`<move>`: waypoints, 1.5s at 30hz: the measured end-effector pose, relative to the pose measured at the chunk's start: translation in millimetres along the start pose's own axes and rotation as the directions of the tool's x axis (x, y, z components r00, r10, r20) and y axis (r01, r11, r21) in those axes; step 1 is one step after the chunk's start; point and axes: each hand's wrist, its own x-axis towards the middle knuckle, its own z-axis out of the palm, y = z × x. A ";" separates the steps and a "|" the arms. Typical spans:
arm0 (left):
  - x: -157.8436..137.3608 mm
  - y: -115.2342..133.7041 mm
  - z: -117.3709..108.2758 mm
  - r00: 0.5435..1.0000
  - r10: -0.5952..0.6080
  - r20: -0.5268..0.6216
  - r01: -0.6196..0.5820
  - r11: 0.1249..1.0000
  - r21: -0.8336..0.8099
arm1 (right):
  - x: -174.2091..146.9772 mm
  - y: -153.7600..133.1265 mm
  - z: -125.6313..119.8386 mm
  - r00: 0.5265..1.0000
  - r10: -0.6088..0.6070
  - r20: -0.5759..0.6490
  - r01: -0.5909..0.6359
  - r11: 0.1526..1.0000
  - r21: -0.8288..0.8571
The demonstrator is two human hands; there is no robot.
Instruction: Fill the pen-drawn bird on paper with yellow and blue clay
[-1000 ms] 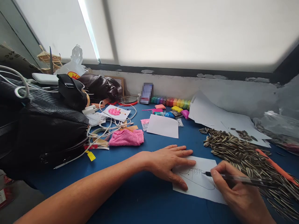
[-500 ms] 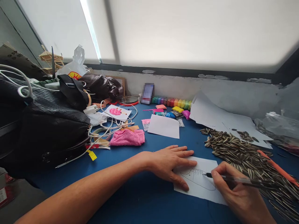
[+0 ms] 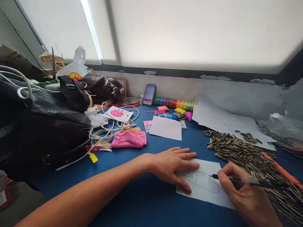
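As the head view faces down, 1 sheet of paper (image 3: 221, 199) bearing a line drawing (image 3: 200, 175) lies on the blue table (image 3: 132, 201), nearer than and left of the seed pile (image 3: 239, 154). Farther left of that pile, the left hand (image 3: 170, 165) spreads flat, partly over the sheet's edge; just beside the pile, the right hand (image 3: 241, 189) pinches a dark pen (image 3: 258, 181). The paper looks light, easily creased and apt to slide, best pressed at its margins; the pen seems stiff, smooth, best gripped low.
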 end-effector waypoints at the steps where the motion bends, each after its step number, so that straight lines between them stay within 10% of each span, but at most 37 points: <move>1: 0.1 0.3 -0.2 1.000 -0.005 0.005 0.005 1.000 0.001 | -0.1 0.4 0.4 1.000 -0.009 0.005 0.009 1.000 0.002; 45: 0.5 3.4 -0.4 0.999 -0.041 0.005 0.041 0.999 0.006 | -16.9 -13.7 8.6 0.992 0.010 0.128 -0.028 0.990 0.136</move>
